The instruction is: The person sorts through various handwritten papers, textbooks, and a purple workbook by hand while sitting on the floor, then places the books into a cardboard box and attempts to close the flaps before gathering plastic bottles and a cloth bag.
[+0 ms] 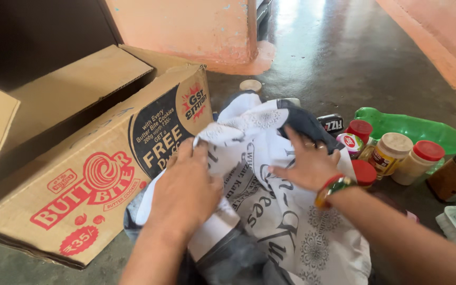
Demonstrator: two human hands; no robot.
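A white cloth bag [286,211] with black lettering and flower prints lies on the floor in front of me. My left hand [186,187] grips its left edge, fingers curled over the fabric beside the cardboard box [80,179]. On top of the bag rests my right hand [307,161], fingers spread flat, next to a dark piece of cloth [304,121] at the bag's upper part. That wrist wears a red thread and a watch.
The open cardboard box lies on its side at the left, flaps out. Several jars with red lids [418,158], a tan-lidded jar [391,150], a green plastic bottle [412,126] and a brown packet [452,177] crowd the right. A small round lid [250,85] sits behind the bag.
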